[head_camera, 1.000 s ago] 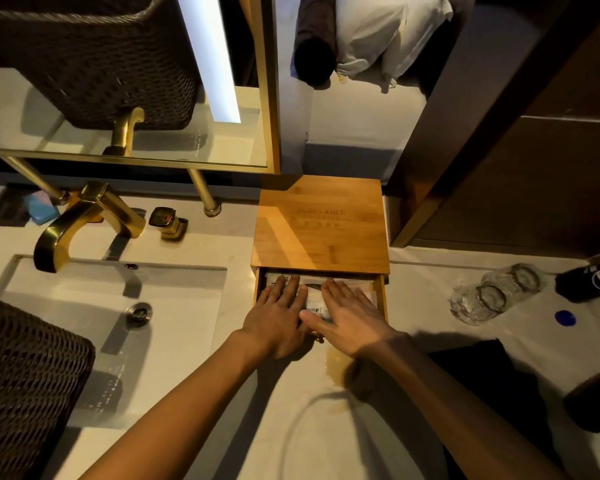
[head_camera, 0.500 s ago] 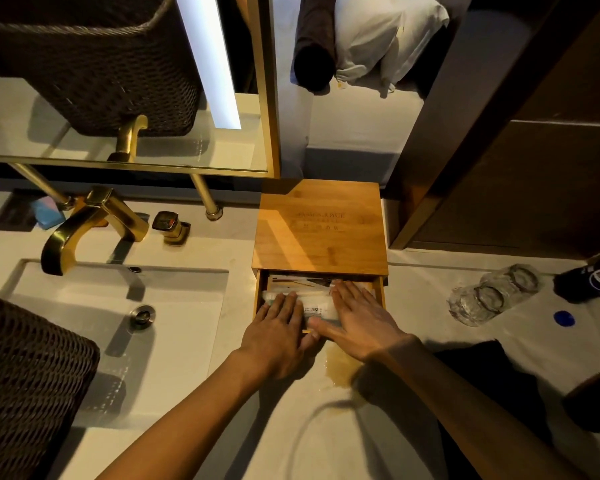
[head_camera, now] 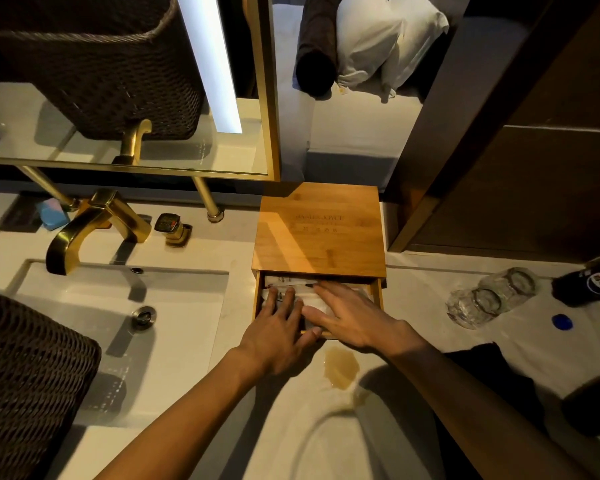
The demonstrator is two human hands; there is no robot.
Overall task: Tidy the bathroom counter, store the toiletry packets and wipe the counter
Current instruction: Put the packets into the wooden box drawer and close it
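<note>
A bamboo box (head_camera: 319, 233) stands on the white counter (head_camera: 291, 427), its drawer (head_camera: 376, 292) pulled out toward me. White toiletry packets (head_camera: 291, 282) lie inside the drawer. My left hand (head_camera: 278, 330) rests flat, fingers spread, on the packets at the drawer's left. My right hand (head_camera: 350, 317) lies flat over the packets at the right, thumb at the drawer's front edge. Neither hand grips anything that I can see. A brownish spill (head_camera: 340, 370) sits on the counter just in front of the drawer.
A sink (head_camera: 118, 327) with a gold faucet (head_camera: 94, 230) is at the left. Woven basket (head_camera: 21, 393) at near left. Two upturned glasses (head_camera: 489, 296), a blue cap (head_camera: 561, 322) and a cola bottle (head_camera: 593, 280) are at the right. A dark cloth (head_camera: 492, 382) lies near right.
The drawer has slid further out of the box, showing more packets. Both hands have stayed flat on the packets and come slightly toward me.
</note>
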